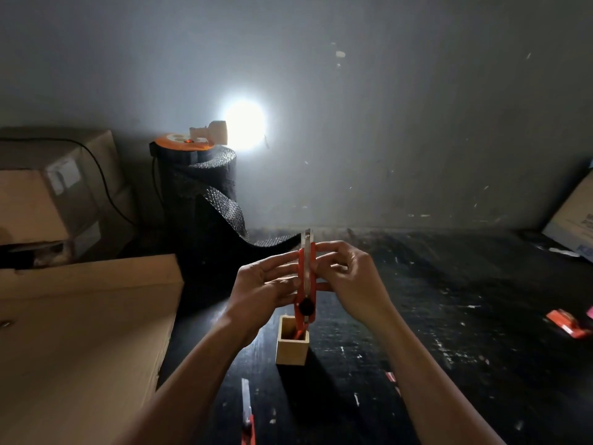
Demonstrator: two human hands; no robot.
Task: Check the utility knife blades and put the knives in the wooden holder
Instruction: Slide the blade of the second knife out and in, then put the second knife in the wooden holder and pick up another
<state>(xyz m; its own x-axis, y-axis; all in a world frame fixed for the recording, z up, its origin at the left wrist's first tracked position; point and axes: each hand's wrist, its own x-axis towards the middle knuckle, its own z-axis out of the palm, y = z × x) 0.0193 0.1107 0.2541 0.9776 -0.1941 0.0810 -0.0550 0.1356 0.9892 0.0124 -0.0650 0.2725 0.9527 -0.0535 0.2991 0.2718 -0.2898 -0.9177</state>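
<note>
Head view, dim room. I see both hands raised above the dark scuffed tabletop (pixel 417 316), holding one orange utility knife (pixel 305 284) upright between them. Its metal blade is extended at the top and points up; its black slider knob sits low on the body. The lower end of the knife hangs just over the mouth of the small square wooden holder (pixel 292 343); I cannot tell whether it touches the rim.

Left hand (pixel 266 284): fingers loosely curled, fingertips pressed against the left side of the knife body.
Right hand (pixel 346 277): fingers bent, pinching the knife near its upper part from the right.

The holder stands on the tabletop directly below the hands; something orange shows inside it.

A second orange knife with extended blade (pixel 247 415) lies on the tabletop near the bottom edge. Another orange knife (pixel 566 324) lies far right. A large flat cardboard box (pixel 80 332) sits to the left.
</note>
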